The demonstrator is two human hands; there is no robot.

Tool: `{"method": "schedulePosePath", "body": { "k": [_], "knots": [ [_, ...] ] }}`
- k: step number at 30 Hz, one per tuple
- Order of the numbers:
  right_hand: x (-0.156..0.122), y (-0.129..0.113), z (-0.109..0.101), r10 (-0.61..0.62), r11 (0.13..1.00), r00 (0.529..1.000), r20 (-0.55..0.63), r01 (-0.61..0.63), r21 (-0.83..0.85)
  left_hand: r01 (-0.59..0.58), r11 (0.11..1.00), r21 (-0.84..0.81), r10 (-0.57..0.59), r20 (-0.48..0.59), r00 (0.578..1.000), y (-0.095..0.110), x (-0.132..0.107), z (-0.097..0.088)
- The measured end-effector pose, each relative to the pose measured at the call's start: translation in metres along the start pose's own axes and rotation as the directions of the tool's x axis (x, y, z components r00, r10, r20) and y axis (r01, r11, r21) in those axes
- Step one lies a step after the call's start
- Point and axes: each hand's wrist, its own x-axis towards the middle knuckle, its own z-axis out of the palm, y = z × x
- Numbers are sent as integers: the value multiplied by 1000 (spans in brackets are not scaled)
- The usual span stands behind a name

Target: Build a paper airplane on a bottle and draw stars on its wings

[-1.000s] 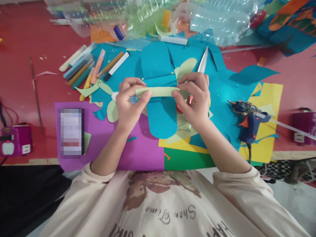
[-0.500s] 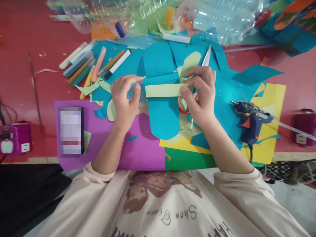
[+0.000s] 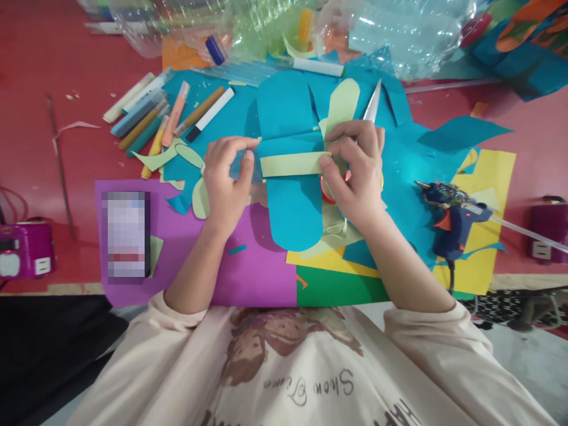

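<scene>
A pale green paper strip (image 3: 293,164) lies crosswise over a long blue paper piece (image 3: 295,213) with rounded ends and a band across its middle. The thumb and fingers of my right hand (image 3: 357,168) pinch the strip's right end. My left hand (image 3: 228,177) is at the blue piece's left edge; its index fingertip touches the edge there, with the thumb apart below it. Scissors (image 3: 373,103) lie partly under my right hand, their blades and a red handle loop showing. A rounded pale green paper cutout (image 3: 344,100) lies beside the blades.
At the right a hot glue gun (image 3: 457,219) with a clear stick rests on blue and yellow paper. Several markers (image 3: 142,112) lie at the left. A phone (image 3: 126,236) lies on purple paper (image 3: 248,266). Clear plastic bottles (image 3: 390,35) stretch along the back.
My right hand has shifted slightly left and down, and the strip now bows a little, its right end higher. My left hand has edged slightly right.
</scene>
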Motion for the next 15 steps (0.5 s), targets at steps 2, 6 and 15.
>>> {"method": "schedulePosePath", "body": {
  "k": [2, 6, 15],
  "knots": [
    [0, 0, 1, 9, 1000, 1000, 3, -9, 23, -14, 1000, -24, 14, -4, 1000, -1, 0, 1],
    [0, 1, 2, 31, 998, 999, 21, -32, 45, -70, 996, -52, 68, -28, 997, -4, 1, 2],
    [0, 1, 3, 19, 1000, 999, 26, -19, 11, -165, 986, 5, 165, -81, 983, -2, 2, 2]
  ]
}}
